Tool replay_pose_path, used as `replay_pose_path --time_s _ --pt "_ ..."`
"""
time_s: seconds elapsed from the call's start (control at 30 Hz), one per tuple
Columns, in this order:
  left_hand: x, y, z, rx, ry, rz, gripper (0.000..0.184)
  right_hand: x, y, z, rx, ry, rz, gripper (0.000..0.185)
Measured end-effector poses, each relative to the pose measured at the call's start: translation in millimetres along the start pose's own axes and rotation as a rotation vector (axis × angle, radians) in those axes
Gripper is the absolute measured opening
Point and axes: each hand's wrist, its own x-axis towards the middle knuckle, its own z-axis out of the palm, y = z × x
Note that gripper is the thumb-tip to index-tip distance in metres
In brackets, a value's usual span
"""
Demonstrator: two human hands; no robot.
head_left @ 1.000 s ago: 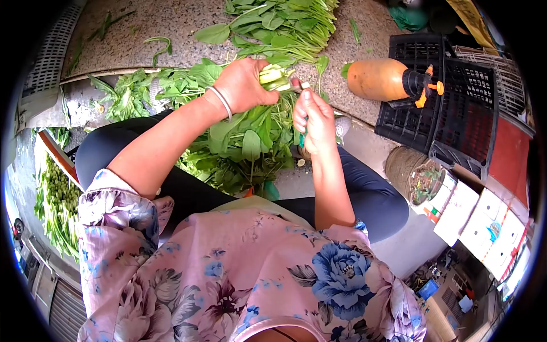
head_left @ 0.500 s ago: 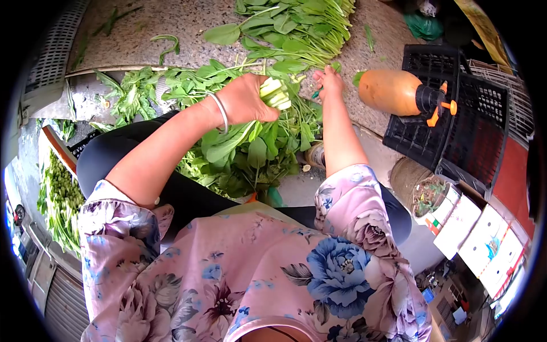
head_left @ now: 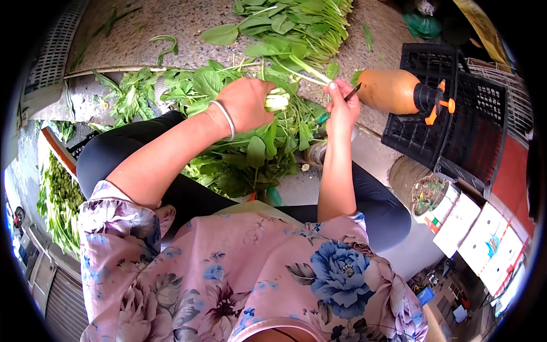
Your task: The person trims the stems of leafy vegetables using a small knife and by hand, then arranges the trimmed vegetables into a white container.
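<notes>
My left hand, with a bangle at the wrist, is closed around a bunch of leafy green stems, their pale cut ends facing right. To its right, my right hand grips a small knife. Its dark blade points up and right, and a bit of teal handle shows below the fingers. Between thumb and fingers the same hand pinches a single pale green stem that slants up to the left. Loose leafy greens lie heaped below both hands.
A large pile of greens lies on the stone slab. An orange spray bottle rests on its side by black crates. More bundled greens sit at the left. A white bucket stands at the right.
My right hand has drawn back toward me and slightly right, and turned so the blade shows. A pale stem now shows in its fingers. My left hand has shifted slightly and rotated with its bunch.
</notes>
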Motion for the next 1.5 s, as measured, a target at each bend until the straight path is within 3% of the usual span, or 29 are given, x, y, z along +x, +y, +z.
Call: replay_pose_path --time_s 0.1,0.13,0.23,0.3,0.37,0.4,0.5,0.6,0.7,0.83,1.2,1.27,1.4,1.5 --pt "-0.1 9.7 -2.5 -0.053 0.130 0.081 0.028 -31.7 -18.2 -1.2 -0.185 -0.122 -0.109 0.018" --pt "1.7 6.9 3.1 -0.009 0.278 0.245 0.029 -44.4 -31.3 2.6 -0.209 -0.154 -0.060 0.018" --pt "3.5 13.1 5.4 -0.125 0.325 0.338 0.032 -65.8 -43.7 4.1 -0.252 -0.292 -0.059 0.020" --pt "2.8 15.3 3.4 -0.224 0.223 0.269 0.032 -75.2 -51.0 7.0 -0.135 -0.329 -0.039 0.019" --pt "6.6 10.9 6.3 -0.640 -0.049 0.145 0.030 -80.4 -56.3 11.3 -0.020 -0.363 -0.021 0.019" --pt "7.0 11.1 7.3 -0.765 -0.071 0.134 0.030 -81.4 -58.5 13.9 0.021 -0.325 -0.015 0.020" --pt "8.9 7.3 7.7 -0.774 -0.076 0.076 0.030 -83.5 -59.6 11.1 -0.058 -0.299 -0.029 0.030" --pt "5.7 6.6 5.6 -0.766 -0.094 0.083 0.029 -91.5 -63.9 11.2 0.016 -0.437 0.190 0.047" --pt "4.0 8.2 3.4 -0.747 -0.073 0.081 0.029 -92.1 -59.4 13.5 -0.074 -0.451 0.079 0.053" --pt "4.7 5.6 2.2 -0.720 -0.043 0.055 0.028 -94.1 -59.6 11.9 -0.143 -0.516 -0.044 0.045" --pt "1.8 9.5 -3.9 -0.710 -0.074 0.010 0.027 -93.5 -59.0 10.9 -0.195 -0.543 0.003 0.043" --pt "2.1 8.1 -3.5 -0.688 -0.091 0.001 0.027 -93.5 -58.0 9.2 -0.102 -0.528 0.102 0.041" --pt "4.7 -0.1 4.3 -0.849 -0.174 -0.043 0.026 -91.8 -50.2 4.4 -0.063 -0.520 0.098 0.038" --pt "3.6 -2.6 4.3 -0.889 -0.198 -0.081 0.026 -86.2 -38.5 -4.4 0.037 -0.545 0.244 0.036"
